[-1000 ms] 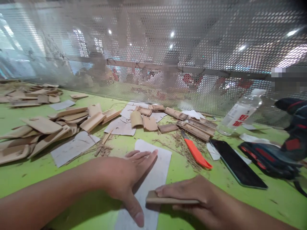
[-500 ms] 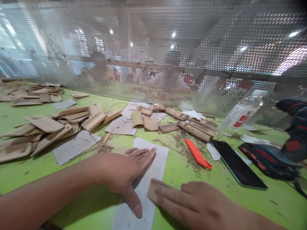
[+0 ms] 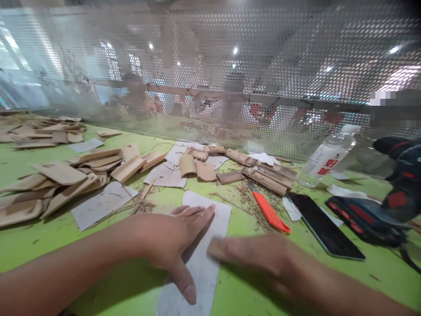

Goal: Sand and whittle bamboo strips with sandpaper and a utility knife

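Observation:
My left hand (image 3: 171,239) lies flat and open on a white sheet of paper (image 3: 215,215) on the green table, fingers together, thumb spread toward me. My right hand (image 3: 259,259) is blurred by motion just right of it. It presses a small flat wooden piece (image 3: 212,249) down on the sheet; only the piece's left end shows beyond the fingertips.
Piles of flat wooden pieces (image 3: 59,180) and paper scraps cover the left and middle of the table. An orange utility knife (image 3: 269,213), a black phone (image 3: 324,228), a plastic bottle (image 3: 325,158) and a dark power tool (image 3: 378,215) lie on the right. A perforated metal screen (image 3: 210,79) closes the back.
My right hand has slid the wooden piece forward along the sheet, away from me. My left hand has stayed in place on the paper.

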